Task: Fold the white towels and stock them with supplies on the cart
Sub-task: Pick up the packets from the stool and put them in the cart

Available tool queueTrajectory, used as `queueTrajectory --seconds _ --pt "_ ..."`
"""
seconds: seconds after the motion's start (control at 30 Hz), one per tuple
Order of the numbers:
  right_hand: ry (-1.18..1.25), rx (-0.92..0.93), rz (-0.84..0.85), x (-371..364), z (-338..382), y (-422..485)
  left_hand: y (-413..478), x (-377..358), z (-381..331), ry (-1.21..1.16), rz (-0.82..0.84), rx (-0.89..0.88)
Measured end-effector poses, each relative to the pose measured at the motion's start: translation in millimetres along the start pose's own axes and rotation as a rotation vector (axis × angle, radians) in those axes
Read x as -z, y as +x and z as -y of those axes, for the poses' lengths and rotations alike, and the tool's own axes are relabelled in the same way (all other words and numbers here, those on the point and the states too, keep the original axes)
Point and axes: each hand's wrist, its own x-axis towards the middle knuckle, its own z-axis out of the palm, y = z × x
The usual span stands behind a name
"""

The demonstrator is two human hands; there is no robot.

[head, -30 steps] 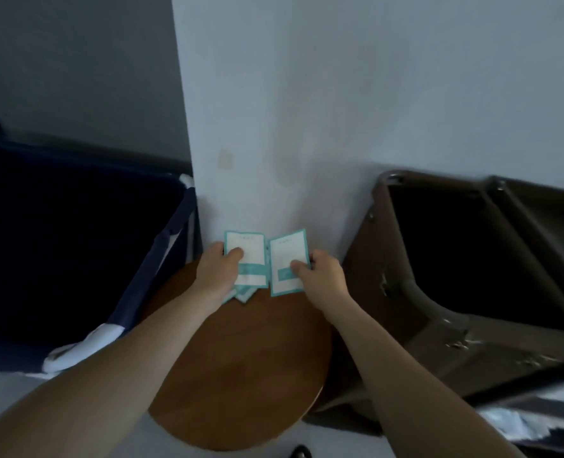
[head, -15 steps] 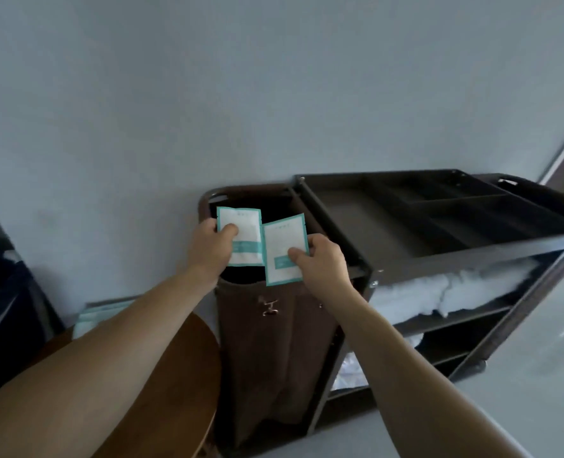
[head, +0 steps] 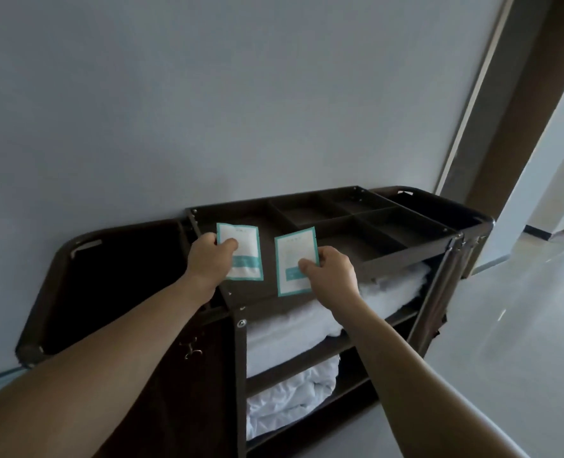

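Note:
A dark brown housekeeping cart [head: 402, 256] stands against the wall, its top tray split into several compartments. My left hand [head: 207, 261] pinches a white packet with a teal border [head: 244, 246] over the tray's large left compartment. My right hand [head: 333, 272] pinches a second, similar packet [head: 293, 259] just to the right of the first, above the tray's front edge. Folded white towels lie on the middle shelf [head: 293, 325] and the lower shelf [head: 290, 395] of the cart.
A dark laundry bag [head: 115, 276] hangs open at the cart's left end. A second bag frame [head: 439, 206] sits at the right end. A door frame [head: 492, 94] and a glossy floor [head: 521, 325] lie to the right. The grey wall is directly behind.
My view swung right from the round wooden table to the cart. Both hands carried the packets from the table to above the cart's top tray and moved apart.

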Motion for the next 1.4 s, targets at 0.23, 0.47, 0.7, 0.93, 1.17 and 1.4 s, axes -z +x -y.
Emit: queueTrajectory --seconds 0.23,0.47,0.7,0.93,1.17,1.4 --pt "-0.009 -0.009 -0.035 17.0 -17.6 66.2 60.7 -58.9 -16.1 0.049 0.023 -0.043" --pt "-0.101 0.011 -0.061 27.2 -32.3 164.6 158.0 -125.5 -32.8 0.043 0.071 -0.081" --pt "-0.178 0.042 -0.049 7.7 -32.3 260.8 236.1 -155.6 -28.5 0.033 0.078 -0.06" --pt "-0.229 0.101 0.003 -16.8 -39.1 341.0 279.4 -160.7 -9.6 0.045 0.009 0.004" --pt "-0.326 0.11 0.185 -48.8 -59.4 418.1 296.9 -156.2 5.5 0.124 -0.174 0.054" --pt "-0.244 -0.036 0.466 -108.0 -86.9 480.1 298.0 -157.2 13.2 0.185 -0.351 0.128"
